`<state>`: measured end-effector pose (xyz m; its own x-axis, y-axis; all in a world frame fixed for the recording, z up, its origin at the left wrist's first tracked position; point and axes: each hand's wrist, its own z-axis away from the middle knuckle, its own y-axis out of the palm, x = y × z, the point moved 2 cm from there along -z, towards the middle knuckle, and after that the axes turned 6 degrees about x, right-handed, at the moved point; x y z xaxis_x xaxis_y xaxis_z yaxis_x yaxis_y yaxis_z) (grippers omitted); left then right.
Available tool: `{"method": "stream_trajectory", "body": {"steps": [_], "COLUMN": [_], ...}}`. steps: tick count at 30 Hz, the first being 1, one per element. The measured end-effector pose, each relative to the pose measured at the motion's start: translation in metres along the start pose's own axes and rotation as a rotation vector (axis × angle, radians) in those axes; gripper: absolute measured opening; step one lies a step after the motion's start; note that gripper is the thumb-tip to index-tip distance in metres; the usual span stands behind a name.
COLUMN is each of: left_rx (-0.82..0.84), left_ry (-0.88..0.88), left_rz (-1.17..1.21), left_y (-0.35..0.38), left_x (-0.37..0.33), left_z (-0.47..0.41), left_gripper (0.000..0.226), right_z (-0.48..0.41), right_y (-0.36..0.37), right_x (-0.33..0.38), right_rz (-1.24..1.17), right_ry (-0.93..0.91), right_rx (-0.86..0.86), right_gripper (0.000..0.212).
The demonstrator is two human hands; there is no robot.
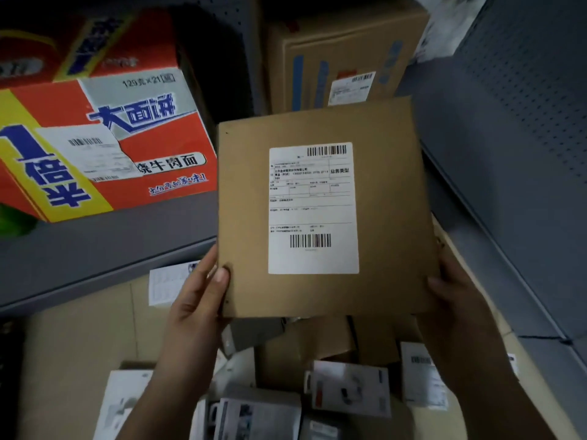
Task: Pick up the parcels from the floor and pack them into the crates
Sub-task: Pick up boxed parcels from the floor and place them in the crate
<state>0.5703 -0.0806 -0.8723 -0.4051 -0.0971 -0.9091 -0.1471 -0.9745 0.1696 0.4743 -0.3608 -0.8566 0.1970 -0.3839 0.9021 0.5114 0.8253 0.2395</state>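
The parcel (247, 192) is a flat brown card box. Both hands hold it up in the air, with its broad face turned toward the camera. That tilt puts the white label (313, 208) and its barcodes in plain sight, so I judge the person is reading or checking it before packing it.

The left hand (197, 300) grips the parcel's lower left edge. Its thumb (220, 276) presses on the front face and the fingers are tucked behind. The right hand (457, 300) takes the lower right corner in the same way. Its fingers are hidden by the card, so they probably curl beneath it. Holding two opposite sides keeps a wide, thin box level and stops it twisting.

Below the parcel, more parcels (346, 385) lie in a loose heap on the floor (79, 328), brown card mixed with white printed packs, so much of the task seems to be left. Left of the parcel, a red noodle box (95, 147) stands on a grey shelf (111, 242). Behind the parcel's top edge is a large brown box (343, 58) with its own label. Right of the parcel is more grey shelving.

No crate is in view, so the parcel's destination cannot be placed.
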Motion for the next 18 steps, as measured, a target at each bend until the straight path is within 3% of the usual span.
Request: {"method": "stream_trajectory", "body": {"steps": [4, 9, 12, 15, 18], "left_rx": [-0.029, 0.009, 0.019, 0.037, 0.064], "left_ry": [-0.014, -0.015, 0.003, 0.025, 0.054], "left_rz": [0.059, 0.005, -0.001, 0.033, 0.047], "left_y": [-0.010, -0.011, -0.007, -0.001, 0.004], "left_x": [-0.020, -0.064, -0.109, -0.164, -0.222], "left_z": [0.027, 0.058, 0.081, 0.107, 0.134], "left_gripper": [0.057, 0.091, 0.074, 0.042, 0.045], "right_z": [0.036, 0.077, 0.103, 0.124, 0.145], "right_y": [0.014, 0.027, 0.040, 0.059, 0.081], "right_x": [0.015, 0.047, 0.088, 0.145, 0.205], "right_rz": [0.015, -0.071, -0.058, 0.001, 0.082], "right_ry": [0.015, 0.051, 0.066, 0.046, -0.001], "right_rx": [-0.020, -0.114, -0.161, -0.165, -0.145], "right_gripper": [0.054, 0.044, 0.052, 0.036, 0.035]}}
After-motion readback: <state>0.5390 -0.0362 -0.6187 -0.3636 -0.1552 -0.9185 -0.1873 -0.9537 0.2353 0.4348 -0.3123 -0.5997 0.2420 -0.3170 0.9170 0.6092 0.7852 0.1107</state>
